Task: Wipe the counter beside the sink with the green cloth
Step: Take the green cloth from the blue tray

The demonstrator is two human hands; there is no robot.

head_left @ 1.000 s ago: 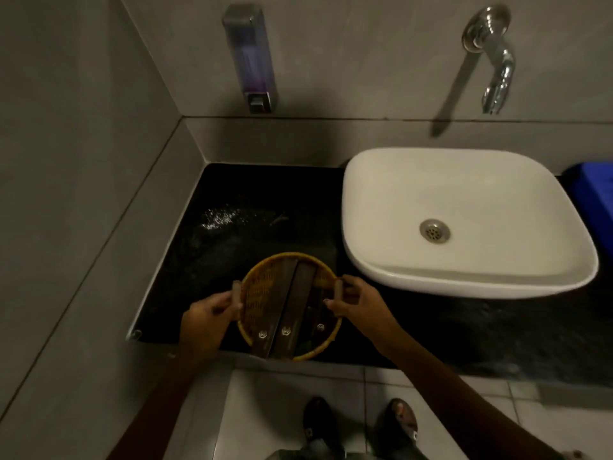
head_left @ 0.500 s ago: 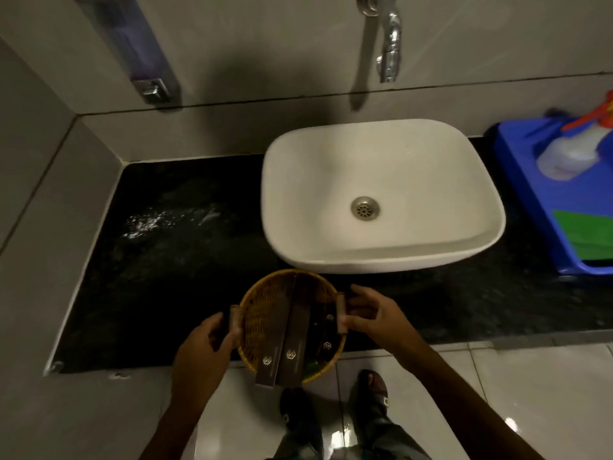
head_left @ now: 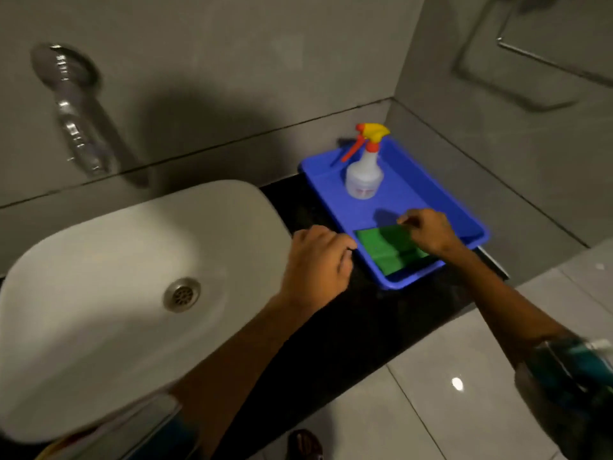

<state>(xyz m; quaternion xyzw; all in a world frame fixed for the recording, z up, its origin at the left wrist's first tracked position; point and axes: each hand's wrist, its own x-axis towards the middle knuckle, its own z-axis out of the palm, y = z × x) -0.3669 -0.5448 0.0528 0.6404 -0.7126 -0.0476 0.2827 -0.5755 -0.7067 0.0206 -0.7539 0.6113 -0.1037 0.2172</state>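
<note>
The green cloth (head_left: 381,249) lies flat in the near part of a blue tray (head_left: 418,197) on the black counter (head_left: 351,330), to the right of the white sink (head_left: 99,293). My right hand (head_left: 429,232) lies over the cloth's right side, its fingers pinched at the cloth's far edge. My left hand (head_left: 315,263) hovers over the counter between the sink and the tray's left rim. Its fingers are curled and hold nothing.
A white spray bottle (head_left: 363,175) with a yellow and red trigger stands at the far end of the tray. A chrome tap (head_left: 74,121) sticks out of the wall above the sink. Grey walls close the corner right of the tray. Something blurred with a yellow rim (head_left: 53,451) shows at the bottom left edge.
Both hands have let go of the round wicker basket and swung right. The view turned right with them, and my right hand now lies on the green cloth in the tray.
</note>
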